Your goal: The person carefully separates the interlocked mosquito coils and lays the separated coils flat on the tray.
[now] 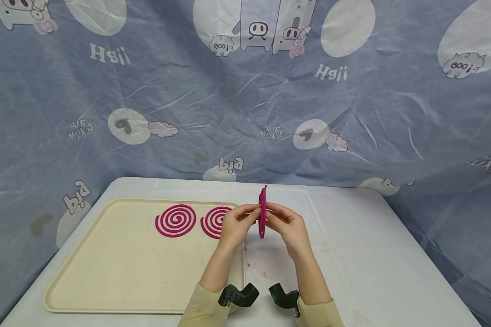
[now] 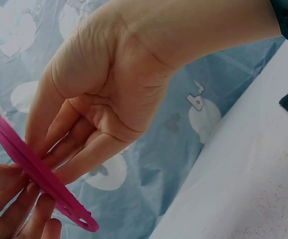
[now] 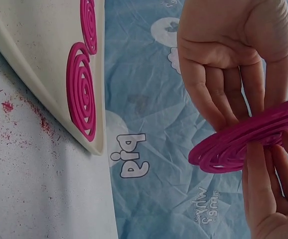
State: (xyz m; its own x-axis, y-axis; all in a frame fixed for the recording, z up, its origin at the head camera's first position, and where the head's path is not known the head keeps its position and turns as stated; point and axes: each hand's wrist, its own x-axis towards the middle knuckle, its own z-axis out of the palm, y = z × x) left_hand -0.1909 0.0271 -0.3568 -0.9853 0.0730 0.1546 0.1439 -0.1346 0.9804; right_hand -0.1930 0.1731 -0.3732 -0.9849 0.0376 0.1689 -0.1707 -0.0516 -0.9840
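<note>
A dark pink spiral mosquito coil (image 1: 263,218) is held up on edge above the table, between both hands. From the left side, my left hand (image 1: 232,227) pinches it with thumb and fingertips. My right hand (image 1: 290,229) grips it from the opposite side. In the left wrist view the coil (image 2: 44,177) is nearly edge-on with narrow gaps along it, possibly two nested coils; I cannot tell. The right wrist view shows its rings (image 3: 223,149) at a slant, fingers on both faces. Two more coils lie flat on the tray: one whole (image 1: 176,221), one partly behind the left hand (image 1: 210,222).
A cream tray (image 1: 106,268) with a low raised rim covers the table's left part. Reddish crumbs (image 1: 253,268) are scattered on the white table (image 1: 376,263) beside it. A blue patterned cloth (image 1: 229,95) hangs behind. Black devices sit at both wrists.
</note>
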